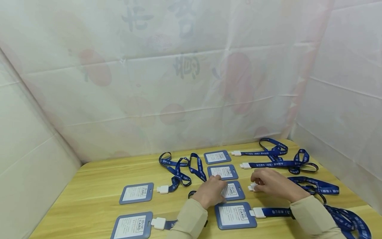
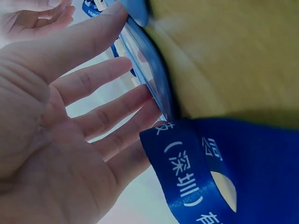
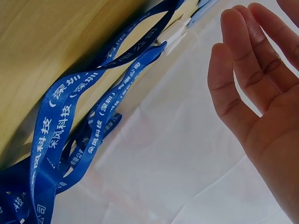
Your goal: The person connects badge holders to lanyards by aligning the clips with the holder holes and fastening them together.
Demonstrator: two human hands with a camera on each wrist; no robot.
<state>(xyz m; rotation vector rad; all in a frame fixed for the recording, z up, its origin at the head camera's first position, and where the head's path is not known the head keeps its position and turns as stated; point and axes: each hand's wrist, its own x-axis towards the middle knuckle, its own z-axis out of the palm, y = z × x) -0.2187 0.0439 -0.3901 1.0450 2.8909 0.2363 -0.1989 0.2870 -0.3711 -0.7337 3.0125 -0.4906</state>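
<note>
My left hand [image 1: 210, 192] lies over the left end of a blue-framed ID card holder [image 1: 234, 190], third from the back in the right-hand column. In the left wrist view its fingers [image 2: 110, 109] are spread and fairly straight, their tips at the holder's edge [image 2: 156, 70]. To the right, my right hand [image 1: 273, 184] pinches a white lanyard clip [image 1: 251, 187] between thumb and fingertips. A short gap separates that clip from the holder. The clip's blue lanyard [image 1: 320, 186] trails rightward behind the hand. Loose straps [image 3: 70, 116] fill the left of the right wrist view.
Nearest me, a holder [image 1: 235, 215] has its clip [image 1: 258, 212] attached. Two more holders [image 1: 217, 157] [image 1: 222, 172] lie behind, facing separate clips. At left are two holders [image 1: 136, 193] [image 1: 132, 226] and a tangled lanyard [image 1: 179, 169]. White fabric walls [image 1: 149, 99] enclose the wooden table [image 1: 89, 186].
</note>
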